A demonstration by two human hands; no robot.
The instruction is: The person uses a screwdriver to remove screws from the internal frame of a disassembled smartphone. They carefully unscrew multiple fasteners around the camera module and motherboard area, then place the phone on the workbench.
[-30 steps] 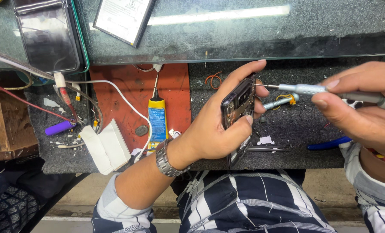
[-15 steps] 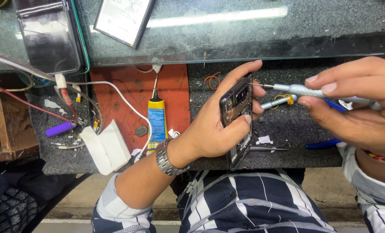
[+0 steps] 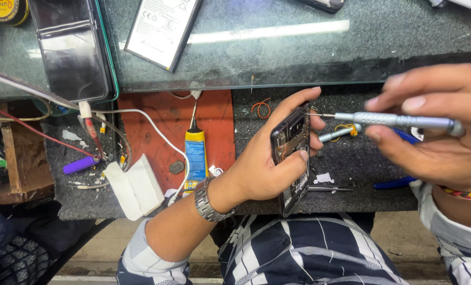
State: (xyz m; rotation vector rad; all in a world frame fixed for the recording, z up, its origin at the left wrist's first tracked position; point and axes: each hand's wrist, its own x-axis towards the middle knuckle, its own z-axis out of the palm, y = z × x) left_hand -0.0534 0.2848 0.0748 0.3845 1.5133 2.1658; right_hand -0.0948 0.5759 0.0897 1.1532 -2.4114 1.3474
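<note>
Above the worktop's near edge, the left hand grips an opened phone upright on edge, long axis toward the person, while the right hand, fingers pinching a screwdriver, aims its tip leftward at the phone's top.

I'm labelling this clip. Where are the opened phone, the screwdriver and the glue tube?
opened phone [image 3: 291, 138], head view, on its exposed inner side.
screwdriver [image 3: 394, 120], head view, on the grey metal handle.
glue tube [image 3: 196, 155], head view, on the blue and yellow body.
</note>
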